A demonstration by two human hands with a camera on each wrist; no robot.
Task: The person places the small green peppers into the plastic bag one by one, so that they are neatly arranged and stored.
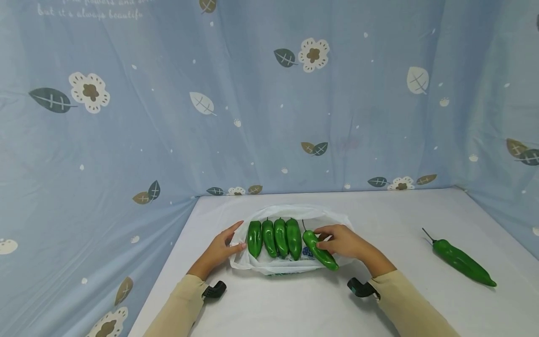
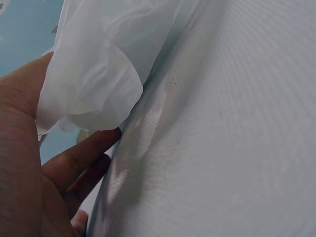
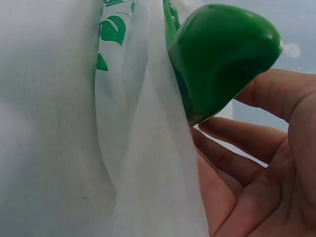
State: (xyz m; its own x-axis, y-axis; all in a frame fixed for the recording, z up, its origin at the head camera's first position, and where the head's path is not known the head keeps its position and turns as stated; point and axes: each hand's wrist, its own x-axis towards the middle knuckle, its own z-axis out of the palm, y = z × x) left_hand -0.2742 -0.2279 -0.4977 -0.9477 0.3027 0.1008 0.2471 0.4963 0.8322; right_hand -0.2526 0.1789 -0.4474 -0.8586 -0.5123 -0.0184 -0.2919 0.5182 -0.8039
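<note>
A white plastic bag (image 1: 273, 270) lies on the table with its mouth spread wide. Several long green peppers (image 1: 255, 238) lie side by side in it. At the bag's left edge is my left hand (image 1: 220, 248), thumb and index finger apart, touching the plastic. In the left wrist view, the bag's loose edge (image 2: 98, 84) hides part of the thumb. My right hand (image 1: 338, 239) pinches another green pepper (image 1: 322, 253) between thumb and fingers at the bag's right end. That pepper slants, its stem toward the back and its tip over the front rim (image 3: 148, 148).
One more green pepper (image 1: 461, 262) lies on the white tablecloth (image 1: 387, 220) far to the right, stem toward the back. A blue curtain (image 1: 261, 103) with flowers and leaves hangs behind the table. Black devices (image 1: 214, 290) sit on both wrists.
</note>
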